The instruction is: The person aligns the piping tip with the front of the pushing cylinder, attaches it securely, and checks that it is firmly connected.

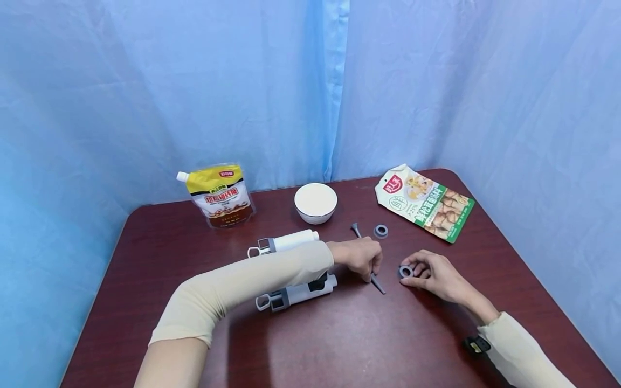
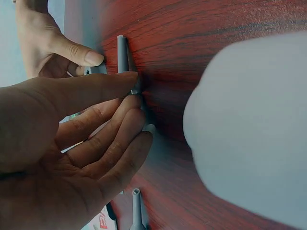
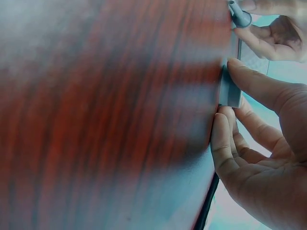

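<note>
In the head view my left hand (image 1: 359, 257) pinches a grey tapered nozzle (image 1: 377, 284) between thumb and fingers, low over the table. Its narrow tip points toward me, and the fingers hide its wide end. To the right, my right hand (image 1: 436, 276) holds a grey flanged ring (image 1: 406, 271) by its sides, at the tabletop. The right wrist view shows that ring (image 3: 230, 88) edge-on between thumb and fingers. A second nozzle (image 1: 356, 230) lies behind my left hand, and a second ring (image 1: 380, 231) lies beside it.
Two white syringe-like tubes with grey collars and loop handles, one far (image 1: 293, 240) and one near (image 1: 308, 292), lie around my left forearm. Toward the back stand a white bowl (image 1: 315, 202) and a spouted pouch (image 1: 220, 195). A green-and-white packet (image 1: 427, 203) lies back right.
</note>
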Motion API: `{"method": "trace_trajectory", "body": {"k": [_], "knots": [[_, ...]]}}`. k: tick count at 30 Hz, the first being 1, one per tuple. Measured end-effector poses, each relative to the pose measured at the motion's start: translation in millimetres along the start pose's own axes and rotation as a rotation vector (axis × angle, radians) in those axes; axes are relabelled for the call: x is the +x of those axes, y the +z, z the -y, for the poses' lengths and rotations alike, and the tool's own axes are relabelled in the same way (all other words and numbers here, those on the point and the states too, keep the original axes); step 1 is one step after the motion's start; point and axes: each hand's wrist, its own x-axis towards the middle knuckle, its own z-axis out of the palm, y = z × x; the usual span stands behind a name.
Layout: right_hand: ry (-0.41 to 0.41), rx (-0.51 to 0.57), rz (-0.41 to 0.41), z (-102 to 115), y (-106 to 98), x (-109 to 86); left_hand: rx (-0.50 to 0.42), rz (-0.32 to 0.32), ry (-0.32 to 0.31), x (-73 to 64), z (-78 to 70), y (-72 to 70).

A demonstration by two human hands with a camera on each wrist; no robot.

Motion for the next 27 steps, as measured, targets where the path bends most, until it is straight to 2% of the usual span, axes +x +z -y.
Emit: {"method": "trace_trajectory", "body": {"k": [7,16,21,27], "knots": [[0.003,-0.014,0.000,-1,2,-2.2,-0.016,0.012,-0.009,-6.8,-0.1,-1.6],[0.002,-0.038,-0.008,4,0,-1.1,-0.033,-0.027,0.005,-19.8,2.8,-6.9],[0.015,-0.012,0.003,7,2,-1.9,-0.121,-0.056,0.050,-29.4,6.3,-11.1],[0.078,0.032,0.030,15,4,-1.5,-0.194,-0.090,0.085,-42.6,10.8,-17.7]]}}
